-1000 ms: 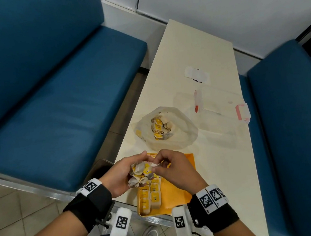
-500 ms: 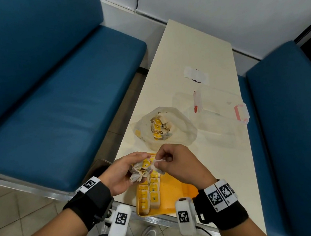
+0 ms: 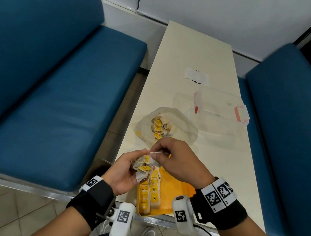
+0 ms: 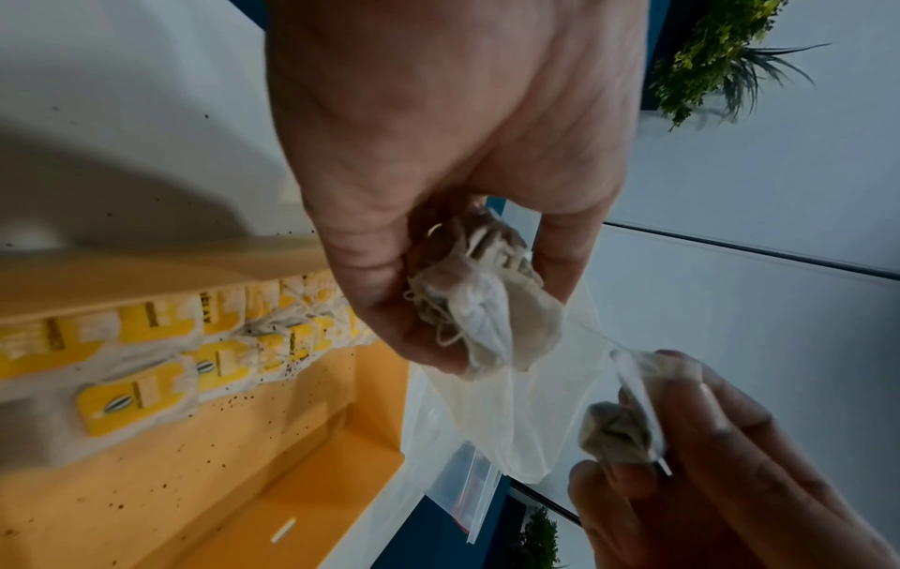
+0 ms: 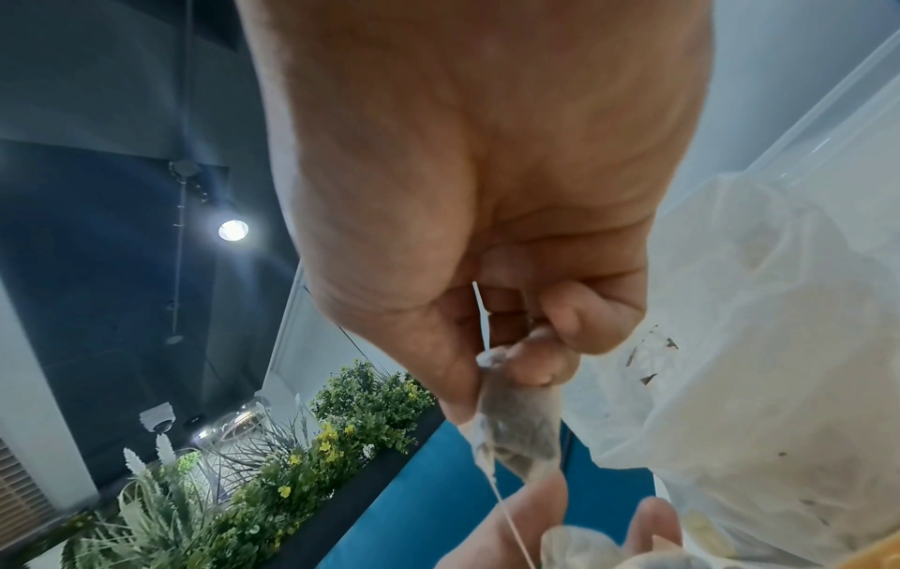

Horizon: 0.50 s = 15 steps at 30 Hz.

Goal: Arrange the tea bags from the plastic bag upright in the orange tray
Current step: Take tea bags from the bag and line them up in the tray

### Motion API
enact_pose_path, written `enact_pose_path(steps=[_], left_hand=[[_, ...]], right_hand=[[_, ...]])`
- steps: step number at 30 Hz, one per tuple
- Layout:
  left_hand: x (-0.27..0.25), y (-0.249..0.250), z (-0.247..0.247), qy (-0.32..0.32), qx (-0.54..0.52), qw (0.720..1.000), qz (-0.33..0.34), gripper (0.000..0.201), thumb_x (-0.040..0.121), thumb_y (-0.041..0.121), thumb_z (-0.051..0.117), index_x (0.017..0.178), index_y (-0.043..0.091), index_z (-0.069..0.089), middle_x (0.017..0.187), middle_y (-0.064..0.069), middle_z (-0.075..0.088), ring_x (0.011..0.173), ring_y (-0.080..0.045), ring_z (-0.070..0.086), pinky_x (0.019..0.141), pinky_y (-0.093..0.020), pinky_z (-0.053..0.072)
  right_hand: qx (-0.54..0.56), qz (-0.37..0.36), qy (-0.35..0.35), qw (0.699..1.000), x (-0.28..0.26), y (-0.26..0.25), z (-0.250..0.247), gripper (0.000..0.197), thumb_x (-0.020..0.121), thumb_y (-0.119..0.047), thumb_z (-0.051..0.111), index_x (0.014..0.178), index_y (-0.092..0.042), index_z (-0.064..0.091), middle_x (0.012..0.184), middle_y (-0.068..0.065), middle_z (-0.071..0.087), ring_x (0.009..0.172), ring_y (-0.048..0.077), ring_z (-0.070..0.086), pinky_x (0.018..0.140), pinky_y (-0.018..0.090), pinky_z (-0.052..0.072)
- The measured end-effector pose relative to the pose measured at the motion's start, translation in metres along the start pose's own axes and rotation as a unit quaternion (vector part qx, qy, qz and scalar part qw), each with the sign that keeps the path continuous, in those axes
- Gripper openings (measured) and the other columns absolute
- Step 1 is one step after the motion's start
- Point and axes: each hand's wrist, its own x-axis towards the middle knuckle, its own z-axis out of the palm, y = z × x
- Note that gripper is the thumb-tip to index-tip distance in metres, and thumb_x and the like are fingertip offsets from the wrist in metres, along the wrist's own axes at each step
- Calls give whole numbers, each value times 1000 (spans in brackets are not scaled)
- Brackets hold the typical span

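My left hand cups a tangled bunch of tea bags with yellow tags just above the orange tray. My right hand pinches one tea bag between thumb and fingers, its string still running into the bunch. Two rows of tea bags stand upright along the tray's left side. Behind the hands, the plastic bag lies open on the table with more tea bags inside.
An empty zip bag with a red seal and a small white packet lie farther back on the cream table. Blue benches flank the table on both sides. The tray sits at the table's near edge.
Both hands have lifted slightly off the tray. My right hand has drawn one tea bag out of the bunch in my left hand, and its string now stretches between them.
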Motion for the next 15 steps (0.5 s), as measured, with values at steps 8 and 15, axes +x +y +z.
enact_pose_path(steps=[8,15], left_hand=[[3,-2,2,16,24,999,23,28,93,31,61,82,14,80,79,-6,70,65,-16,65,60,-29,53],[5,-1,2,32,26,999,17,19,92,29,65,95,14,76,84,-6,67,72,-18,66,64,-32,57]], right_hand=[[8,-42,11,999,2,-15,2,8,92,-19,66,91,-26,69,90,-9,63,81,2,57,74,19,49],[15,-76,4,997,4,-24,6,6,91,-17,67,92,-22,71,87,-10,60,81,2,55,70,11,42]])
